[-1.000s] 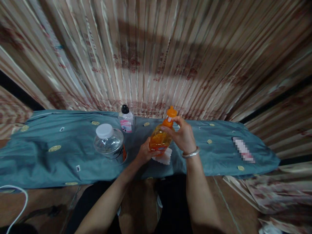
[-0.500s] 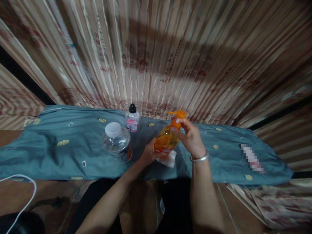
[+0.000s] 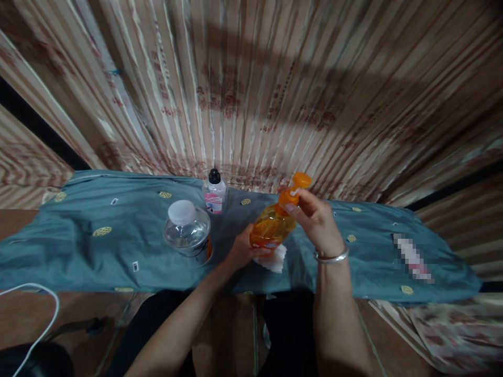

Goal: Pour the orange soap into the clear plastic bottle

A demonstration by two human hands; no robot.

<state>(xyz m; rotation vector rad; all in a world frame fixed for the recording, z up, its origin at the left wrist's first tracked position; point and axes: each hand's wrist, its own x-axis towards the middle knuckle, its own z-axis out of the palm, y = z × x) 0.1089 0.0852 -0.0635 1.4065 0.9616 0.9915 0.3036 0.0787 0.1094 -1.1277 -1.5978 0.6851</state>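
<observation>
An orange pump bottle (image 3: 272, 228) of see-through amber liquid leans to the right above the cloth. My left hand (image 3: 242, 247) is closed round its lower left side. At the top, my right hand (image 3: 316, 219) grips the orange pump collar, thumb in front and the other fingers partly hidden behind. The orange pump head (image 3: 302, 180) sticks up above these fingers. Beneath the bottle lies a crumpled white tissue (image 3: 276, 260), partly covered by the bottle and my left hand.
A large clear bottle with a white cap (image 3: 182, 213) stands left of my left hand. Behind it is a small pink-labelled bottle with a black cap (image 3: 214, 176). A blurred-out flat item (image 3: 412, 257) lies on the teal cloth (image 3: 149, 272) at right. A pleated curtain (image 3: 251, 94) hangs behind.
The pump bottle has tilted further right, and its pump head has swung round so the spout no longer points left. My right hand has shifted slightly right with it.
</observation>
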